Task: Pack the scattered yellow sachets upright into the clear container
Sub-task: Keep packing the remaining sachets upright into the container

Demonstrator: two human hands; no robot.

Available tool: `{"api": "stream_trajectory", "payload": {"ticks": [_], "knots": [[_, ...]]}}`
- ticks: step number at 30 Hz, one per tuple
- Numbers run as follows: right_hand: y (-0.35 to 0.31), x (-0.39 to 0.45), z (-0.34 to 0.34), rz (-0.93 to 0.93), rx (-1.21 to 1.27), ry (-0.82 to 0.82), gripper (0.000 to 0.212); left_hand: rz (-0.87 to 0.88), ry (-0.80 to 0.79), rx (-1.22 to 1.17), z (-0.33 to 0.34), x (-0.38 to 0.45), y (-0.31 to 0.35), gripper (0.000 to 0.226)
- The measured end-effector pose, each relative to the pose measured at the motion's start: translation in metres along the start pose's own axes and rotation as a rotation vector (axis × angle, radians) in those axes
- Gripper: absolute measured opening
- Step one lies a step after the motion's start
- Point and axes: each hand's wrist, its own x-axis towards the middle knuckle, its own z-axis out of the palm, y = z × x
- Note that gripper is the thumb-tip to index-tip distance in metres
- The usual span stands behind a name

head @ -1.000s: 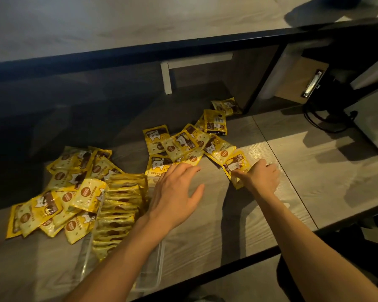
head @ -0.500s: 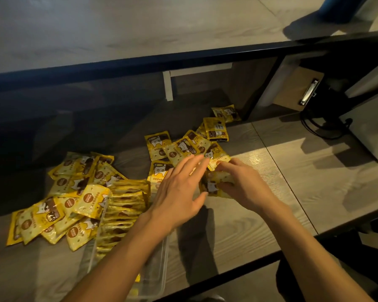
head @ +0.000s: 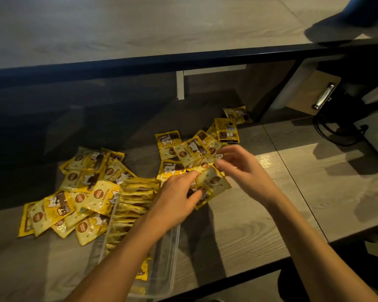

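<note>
Loose yellow sachets (head: pixel 79 192) lie flat beside the clear container (head: pixel 162 269), others packed upright inside.

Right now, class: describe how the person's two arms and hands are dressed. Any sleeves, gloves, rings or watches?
Both forearms are bare as far as the frame shows, with no sleeves in view. The left hand and right hand wear no gloves, and no rings, watch or wristband are visible.
</note>
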Motion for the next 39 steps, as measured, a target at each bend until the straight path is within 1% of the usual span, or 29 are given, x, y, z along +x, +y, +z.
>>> {"api": "stream_trajectory", "payload": {"ticks": [1,2,4,5,7,9,11,13,15,17,19,22,25,27,29,31,33,35,38,39], "knots": [[0.008,0.004,-0.002,0.027,0.077,0.108,0.031,-0.012,0.025,-0.02,-0.001,0.0,0.0,0.017],[0.018,0.01,-0.003,0.076,0.099,0.22,0.027,-0.026,0.051,-0.033,-0.002,0.001,0.0,0.016],[0.041,0.022,-0.003,0.252,0.025,0.398,0.031,-0.046,0.095,-0.066,-0.005,0.002,0.0,0.016],[0.052,0.028,-0.003,0.359,-0.02,0.444,0.035,-0.054,0.11,-0.082,-0.007,0.003,0.001,0.016],[0.071,0.037,-0.002,0.539,-0.051,0.444,0.042,-0.085,0.122,-0.098,-0.01,0.005,0.001,0.016],[0.082,0.042,0.002,0.657,-0.082,0.407,0.05,-0.121,0.124,-0.113,-0.012,0.005,-0.001,0.016],[0.088,0.047,0.008,0.718,-0.11,0.412,0.05,-0.156,0.124,-0.128,-0.013,0.005,-0.002,0.016],[0.089,0.052,0.013,0.729,-0.1,0.442,0.047,-0.174,0.137,-0.14,-0.014,0.004,-0.003,0.019],[0.089,0.058,0.017,0.72,-0.02,0.489,0.042,-0.182,0.149,-0.15,-0.015,0.002,-0.003,0.019],[0.09,0.06,0.021,0.702,0.055,0.523,0.032,-0.188,0.15,-0.167,-0.015,0.0,-0.004,0.018],[0.092,0.059,0.025,0.671,0.072,0.556,0.02,-0.192,0.148,-0.181,-0.015,-0.002,-0.005,0.016],[0.092,0.051,0.03,0.586,0.034,0.64,0.01,-0.199,0.148,-0.193,-0.016,-0.003,-0.007,0.017],[0.09,0.038,0.026,0.458,0.007,0.69,0.007,-0.192,0.16,-0.198,-0.016,-0.003,-0.009,0.019],[0.087,0.028,0.02,0.385,0.031,0.679,0.008,-0.196,0.157,-0.209,-0.017,-0.003,-0.01,0.019],[0.077,0.018,0.012,0.309,0.086,0.625,0.01,-0.206,0.144,-0.222,-0.018,-0.003,-0.01,0.018],[0.062,0.009,0.003,0.227,0.128,0.537,0.016,-0.204,0.147,-0.223,-0.018,-0.004,-0.011,0.017],[0.043,0.001,-0.005,0.139,0.132,0.429,0.018,-0.215,0.182,-0.234,-0.019,-0.005,-0.013,0.009],[0.025,-0.005,-0.012,0.051,0.103,0.321,0.015,-0.25,0.214,-0.262,-0.022,-0.007,-0.012,0.016],[0.001,-0.009,-0.018,-0.039,0.011,0.122,0.012,-0.305,0.219,-0.368,-0.029,-0.007,-0.014,0.009],[-0.007,-0.009,-0.017,-0.064,-0.042,0.049,0.012,-0.325,0.215,-0.395,-0.031,-0.007,-0.014,0.011]]}}
